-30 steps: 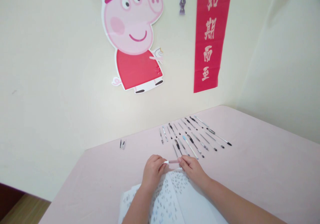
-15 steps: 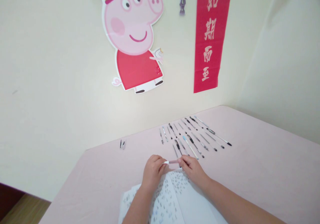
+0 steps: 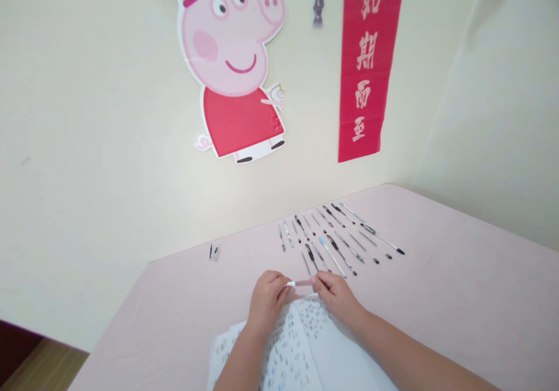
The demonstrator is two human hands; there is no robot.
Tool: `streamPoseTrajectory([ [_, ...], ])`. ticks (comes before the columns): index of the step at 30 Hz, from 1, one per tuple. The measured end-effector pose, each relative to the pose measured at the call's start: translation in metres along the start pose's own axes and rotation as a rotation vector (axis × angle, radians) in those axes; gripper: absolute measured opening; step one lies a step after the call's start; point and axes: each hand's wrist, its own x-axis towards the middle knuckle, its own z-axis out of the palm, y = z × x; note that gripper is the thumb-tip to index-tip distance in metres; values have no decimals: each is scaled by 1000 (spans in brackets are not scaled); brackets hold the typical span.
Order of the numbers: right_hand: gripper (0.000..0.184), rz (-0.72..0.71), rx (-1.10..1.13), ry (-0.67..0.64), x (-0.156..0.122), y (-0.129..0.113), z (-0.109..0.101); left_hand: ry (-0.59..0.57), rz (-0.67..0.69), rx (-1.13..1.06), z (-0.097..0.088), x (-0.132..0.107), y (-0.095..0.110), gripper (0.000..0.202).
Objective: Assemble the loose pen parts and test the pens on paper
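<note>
Between my two hands a slim pen (image 3: 302, 284) lies level, with a white part at its left and a clear, pinkish barrel toward the right. My left hand (image 3: 269, 299) is closed round its white end. The fingers of my right hand (image 3: 335, 293) pinch the other end, which they partly hide. Under my wrists lie sheets of paper (image 3: 288, 350) covered with handwriting. Just beyond my right hand, several pens and refills (image 3: 334, 256) are laid out side by side in two rows.
A pink-covered table (image 3: 174, 315) reaches back to the wall. Small dark and clear pieces (image 3: 213, 252) lie at its back left. On the wall hang a pink pig cutout (image 3: 244, 120) and a red banner (image 3: 362, 88) with characters.
</note>
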Motion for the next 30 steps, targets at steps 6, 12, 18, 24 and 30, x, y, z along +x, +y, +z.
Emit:
streamPoseTrajectory([
  [6, 28, -23, 27, -24, -1, -3, -1, -3, -3, 11, -2, 1, 1, 21],
  [12, 31, -30, -3, -20, 0, 1, -1, 32, 45, 29, 0, 1, -1, 22],
  [18, 37, 0, 25, -16, 2, 3, 0, 72, 99, 64, 1, 0, -1, 19],
  [24, 44, 83, 182, -48, 1, 0, 0, 117, 163, 137, -1, 1, 2, 17],
  [30, 46, 213, 365, -94, 0, -3, -2, 162, 203, 197, -6, 1, 8, 17],
])
